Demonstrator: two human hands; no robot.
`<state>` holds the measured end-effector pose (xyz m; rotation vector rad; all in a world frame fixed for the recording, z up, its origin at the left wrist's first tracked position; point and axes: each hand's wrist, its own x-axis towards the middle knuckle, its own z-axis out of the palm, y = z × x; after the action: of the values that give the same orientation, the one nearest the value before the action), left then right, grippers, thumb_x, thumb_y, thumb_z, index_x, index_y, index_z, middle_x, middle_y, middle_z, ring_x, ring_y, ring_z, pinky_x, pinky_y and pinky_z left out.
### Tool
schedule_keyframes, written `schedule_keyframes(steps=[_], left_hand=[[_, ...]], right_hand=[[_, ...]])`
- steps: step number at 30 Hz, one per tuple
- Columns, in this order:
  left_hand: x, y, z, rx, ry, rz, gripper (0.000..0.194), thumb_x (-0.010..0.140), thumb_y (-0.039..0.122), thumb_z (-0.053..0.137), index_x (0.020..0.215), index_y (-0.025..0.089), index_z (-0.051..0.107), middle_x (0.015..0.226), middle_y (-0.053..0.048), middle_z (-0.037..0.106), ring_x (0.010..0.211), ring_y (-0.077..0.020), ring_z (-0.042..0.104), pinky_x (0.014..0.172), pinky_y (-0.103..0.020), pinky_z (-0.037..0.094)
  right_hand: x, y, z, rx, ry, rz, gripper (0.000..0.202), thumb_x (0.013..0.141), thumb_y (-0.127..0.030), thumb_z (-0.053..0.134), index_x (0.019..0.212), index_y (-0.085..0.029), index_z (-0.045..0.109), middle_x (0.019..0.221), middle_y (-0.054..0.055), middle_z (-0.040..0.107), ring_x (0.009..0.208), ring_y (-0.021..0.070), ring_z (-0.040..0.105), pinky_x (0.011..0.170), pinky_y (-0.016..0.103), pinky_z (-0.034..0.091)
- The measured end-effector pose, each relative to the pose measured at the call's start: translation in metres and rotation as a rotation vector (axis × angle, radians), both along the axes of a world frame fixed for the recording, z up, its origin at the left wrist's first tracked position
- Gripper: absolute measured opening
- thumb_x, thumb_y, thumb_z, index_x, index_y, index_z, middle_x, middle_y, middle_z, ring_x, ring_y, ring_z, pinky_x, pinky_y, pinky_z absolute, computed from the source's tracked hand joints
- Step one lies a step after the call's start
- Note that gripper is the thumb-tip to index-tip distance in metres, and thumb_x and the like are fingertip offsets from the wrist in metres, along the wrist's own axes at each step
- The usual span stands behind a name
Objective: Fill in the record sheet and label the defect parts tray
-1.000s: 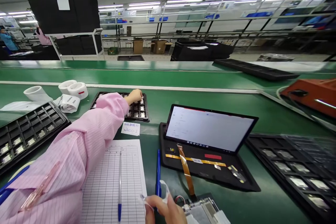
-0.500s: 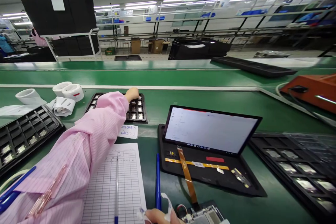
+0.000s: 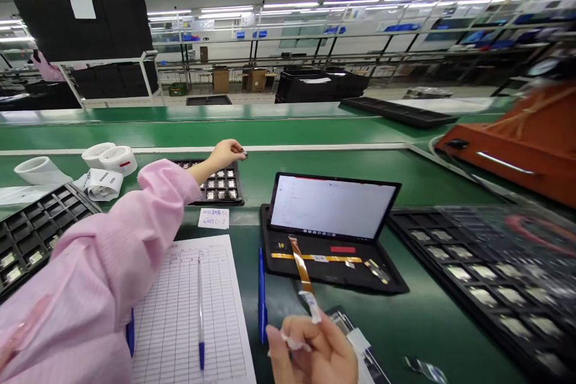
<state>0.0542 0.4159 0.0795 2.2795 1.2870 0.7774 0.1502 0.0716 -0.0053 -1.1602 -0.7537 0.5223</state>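
Observation:
My left hand, in a pink striped sleeve, is closed in a pinch on a small electronic module just above the far edge of a black tray of square modules. My right hand is half curled at the bottom centre, thumb apart from the fingers, with ragged white wraps on several fingertips. Its index fingertip reaches the lower end of an orange flex cable. Partly behind this hand lies a circuit board assembly. The cable runs up to a lit tablet screen propped on a black base.
Left are another black tray and white label rolls. A handwritten note, a gridded sheet with a pen and a blue pen lie centrally. Right are a module tray and an orange machine.
My left hand has risen from the tray with a small module between its fingers. My right hand has come further into view over the board. The camera view has turned slightly right.

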Motion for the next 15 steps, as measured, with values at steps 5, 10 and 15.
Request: schedule_keyframes(steps=[5, 10, 15], left_hand=[[-0.011, -0.143, 0.038, 0.216, -0.111, -0.415, 0.004, 0.082, 0.021, 0.063, 0.081, 0.019, 0.067, 0.087, -0.002, 0.070, 0.086, -0.0137, 0.063, 0.084, -0.028, 0.048], [-0.043, -0.237, 0.055, 0.960, -0.132, -0.843, 0.013, 0.087, 0.016, 0.053, 0.091, 0.018, 0.066, 0.090, -0.004, 0.072, 0.085, -0.0157, 0.064, 0.069, -0.028, 0.048], [-0.055, -0.265, 0.067, 1.194, -0.068, -0.886, 0.022, 0.091, 0.021, 0.049, 0.074, 0.022, 0.063, 0.084, 0.004, 0.072, 0.081, -0.0117, 0.067, 0.060, -0.026, 0.045]], right_hand=[[0.015, -0.001, 0.034, 0.112, -0.035, -0.006, 0.051, 0.082, -0.019, 0.065, 0.124, -0.027, 0.039, 0.071, -0.005, 0.048, 0.067, 0.0104, 0.052, 0.065, 0.024, 0.048], [0.019, -0.021, 0.073, 0.232, -0.202, 0.184, 0.060, 0.084, -0.009, 0.057, 0.135, -0.030, 0.034, 0.079, -0.002, 0.054, 0.072, 0.0121, 0.054, 0.066, 0.026, 0.049], [0.017, -0.043, 0.097, 0.281, -0.449, 0.349, 0.068, 0.083, -0.004, 0.053, 0.141, -0.029, 0.030, 0.080, -0.001, 0.058, 0.072, 0.0132, 0.057, 0.070, 0.030, 0.051]])
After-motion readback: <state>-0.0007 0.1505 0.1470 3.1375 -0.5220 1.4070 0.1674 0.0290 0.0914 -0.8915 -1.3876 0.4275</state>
